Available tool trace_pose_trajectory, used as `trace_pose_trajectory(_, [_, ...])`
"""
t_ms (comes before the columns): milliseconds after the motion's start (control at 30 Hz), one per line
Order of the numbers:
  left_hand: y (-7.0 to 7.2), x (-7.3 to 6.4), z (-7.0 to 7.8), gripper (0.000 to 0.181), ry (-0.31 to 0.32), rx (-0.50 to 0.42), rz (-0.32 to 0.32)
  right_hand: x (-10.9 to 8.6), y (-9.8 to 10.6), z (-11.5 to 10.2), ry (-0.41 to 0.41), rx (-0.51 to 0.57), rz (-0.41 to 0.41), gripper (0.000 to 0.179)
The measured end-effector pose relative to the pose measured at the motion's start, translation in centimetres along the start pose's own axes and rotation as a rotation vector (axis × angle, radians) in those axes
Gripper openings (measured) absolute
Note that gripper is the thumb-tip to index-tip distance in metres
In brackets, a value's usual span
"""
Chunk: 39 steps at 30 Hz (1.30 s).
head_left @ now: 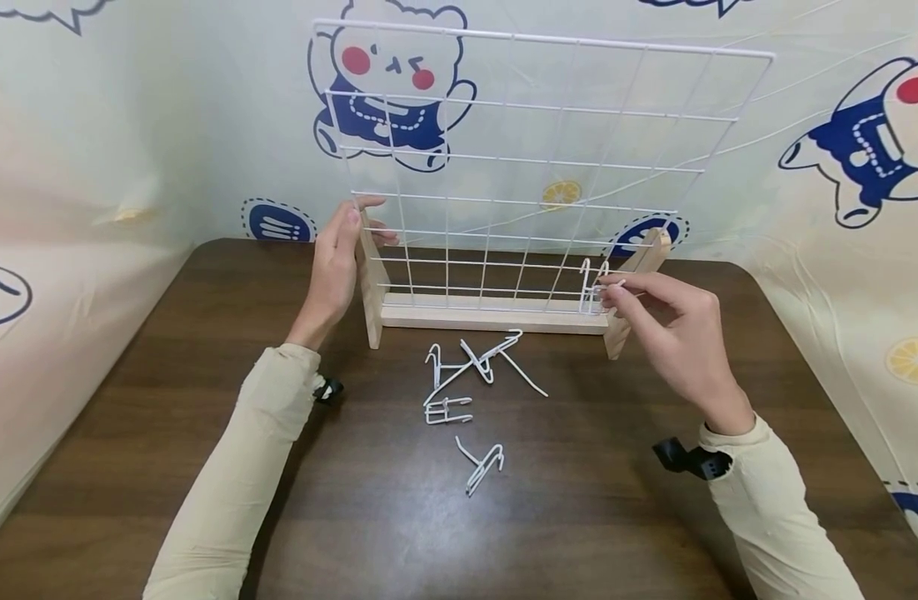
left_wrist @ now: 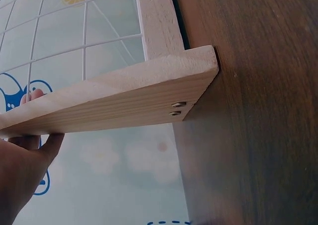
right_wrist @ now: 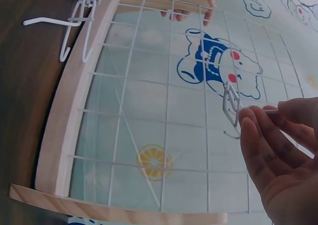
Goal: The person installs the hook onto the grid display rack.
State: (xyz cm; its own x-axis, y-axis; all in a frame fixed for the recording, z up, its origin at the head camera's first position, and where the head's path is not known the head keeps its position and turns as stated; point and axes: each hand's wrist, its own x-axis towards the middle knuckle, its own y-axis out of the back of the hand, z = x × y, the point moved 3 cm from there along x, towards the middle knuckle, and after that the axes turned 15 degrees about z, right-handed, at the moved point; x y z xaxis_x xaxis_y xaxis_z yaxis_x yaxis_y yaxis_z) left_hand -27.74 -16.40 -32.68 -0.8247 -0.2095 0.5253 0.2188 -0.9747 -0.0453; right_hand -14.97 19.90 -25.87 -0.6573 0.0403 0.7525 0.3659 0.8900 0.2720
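Observation:
A white wire grid [head_left: 489,158] stands upright in a wooden stand [head_left: 496,320]. At its left end, my left hand [head_left: 337,267] grips the wooden side piece [left_wrist: 114,93], thumb on one side and fingers round the other. My right hand [head_left: 676,333] pinches the arm of a white wire hook [right_wrist: 231,106] between thumb and fingers. In the head view, the hook's two bent tips overlap the lower right of the grid, close to the right side piece [head_left: 642,258].
Several more white wire hooks lie on the brown table [head_left: 339,517] in front of the stand: a tangled group [head_left: 477,362], one below it [head_left: 447,410] and another nearer me [head_left: 483,467]. Behind the table hangs a patterned cloth [head_left: 227,108].

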Motion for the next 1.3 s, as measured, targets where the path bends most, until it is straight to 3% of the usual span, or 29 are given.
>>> trace_pose_trajectory(267, [-0.2, -0.7, 2.5, 0.041, 0.009, -0.018, 0.007, 1.1, 1.0, 1.7, 0.018, 0.086, 0.086, 0.021])
trace_pose_trajectory(433, [-0.1, -0.8, 2.3, 0.041, 0.003, -0.015, 0.010, 2.3, 1.6, 1.6, 0.036, 0.122, 0.138, 0.017])
trace_pose_trajectory(600, [0.1, -0.4, 0.7, 0.041, -0.007, -0.026, 0.016, 3.5, 2.3, 1.0, 0.027, 0.140, 0.197, 0.016])
trace_pose_trajectory(867, [0.2, -0.2, 0.0, 0.043, -0.016, -0.023, 0.012, 5.9, 3.6, -1.6, 0.071, 0.013, 0.298, 0.019])
trace_pose_trajectory(1067, [0.2, -0.3, -0.1, 0.044, -0.008, 0.005, 0.004, 7.9, 5.1, -0.6, 0.105, -0.070, 0.350, 0.019])
trace_pose_trajectory(1300, [0.0, -0.2, 0.5, 0.042, -0.021, -0.002, 0.007, 9.6, 5.9, 0.1, 0.128, -0.092, 0.375, 0.020])
